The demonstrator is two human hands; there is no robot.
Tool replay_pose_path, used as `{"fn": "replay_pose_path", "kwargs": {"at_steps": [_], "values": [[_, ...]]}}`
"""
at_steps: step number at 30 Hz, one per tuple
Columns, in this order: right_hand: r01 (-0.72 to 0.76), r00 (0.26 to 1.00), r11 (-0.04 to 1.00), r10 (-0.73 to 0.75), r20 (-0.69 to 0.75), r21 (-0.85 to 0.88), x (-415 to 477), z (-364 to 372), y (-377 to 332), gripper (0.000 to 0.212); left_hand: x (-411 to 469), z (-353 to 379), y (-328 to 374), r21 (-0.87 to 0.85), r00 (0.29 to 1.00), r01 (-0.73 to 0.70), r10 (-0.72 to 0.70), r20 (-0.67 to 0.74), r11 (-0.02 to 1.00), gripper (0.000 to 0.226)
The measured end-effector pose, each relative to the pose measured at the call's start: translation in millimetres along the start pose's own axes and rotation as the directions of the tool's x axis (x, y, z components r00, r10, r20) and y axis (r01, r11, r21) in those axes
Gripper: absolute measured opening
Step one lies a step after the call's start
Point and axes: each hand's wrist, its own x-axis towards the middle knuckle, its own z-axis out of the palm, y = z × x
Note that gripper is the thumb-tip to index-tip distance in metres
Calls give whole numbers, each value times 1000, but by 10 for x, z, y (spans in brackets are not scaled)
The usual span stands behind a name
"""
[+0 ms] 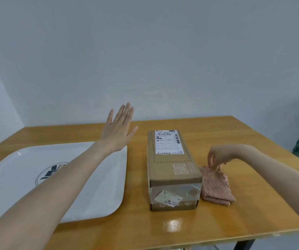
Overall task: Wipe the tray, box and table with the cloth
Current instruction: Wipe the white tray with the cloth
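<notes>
beside the box [172, 166] labelled "507 p802 170", right hand [217, 156] seemingly pinches cloth [215, 186].

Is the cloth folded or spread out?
Folded. The cloth lies on the table right of the box, with doubled layers at its near edge. The right hand pinches its far corner.

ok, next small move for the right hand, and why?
Probably close the fingers on the cloth and lift it. The right hand hangs at its far edge, pinch unclear; the cloth lies folded on the table beside the box, nothing wiped yet.
</notes>
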Motion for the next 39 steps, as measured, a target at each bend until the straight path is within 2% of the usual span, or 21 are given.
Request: {"fn": "replay_pose_path", "kwargs": {"at_steps": [6,12,14,17,19,21,24,26,28,31,33,36,39], "values": [[-84,996,995,84,2,-60,39,74,-147,39,11,-2,52,44,999,-36,35,10,998,65],[-89,995,986,93,23,-143,69,57,-236,34,10,-60,69,56,999,-35,35,8,998,65],[-72,996,988,79,47,-137,33,50,-266,26,-12,-82,64,60,999,-36,35,13,998,64],[-63,995,998,65,72,-31,-45,-7,-288,7,-25,-106,50,59,999,-37,36,8,998,64],[-81,995,994,77,60,70,-106,-81,-276,6,-25,-126,36,54,999,-36,36,2,998,64],[-90,996,982,89,10,164,-206,-207,-268,6,-23,-157,25,41,1000,-30,30,-3,999,64],[-68,988,954,105,-111,293,-333,-489,-267,22,-17,-216,29,-4,1000,-15,15,-15,1000,63],[-71,943,936,176,-284,344,-371,-698,-286,27,-23,-257,43,-29,1000,-11,10,-20,1000,63],[-14,851,903,236,-470,429,-383,-899,-336,23,-35,-288,61,-47,1000,-8,7,-27,999,64],[228,675,793,290,-679,565,-441,-1143,-501,14,-49,-324,84,-70,999,-1,-1,-32,998,64],[433,608,647,304,-734,627,-498,-1244,-671,21,-41,-354,93,-116,999,13,-16,-31,993,63],[647,609,372,273,-745,666,-544,-1272,-992,29,-31,-438,129,-309,998,53,-58,-8,950,63],[719,658,117,202,-725,685,-531,-1224,-1337,25,-5,-624,133,-582,986,168,-146,86,796,57]]}}
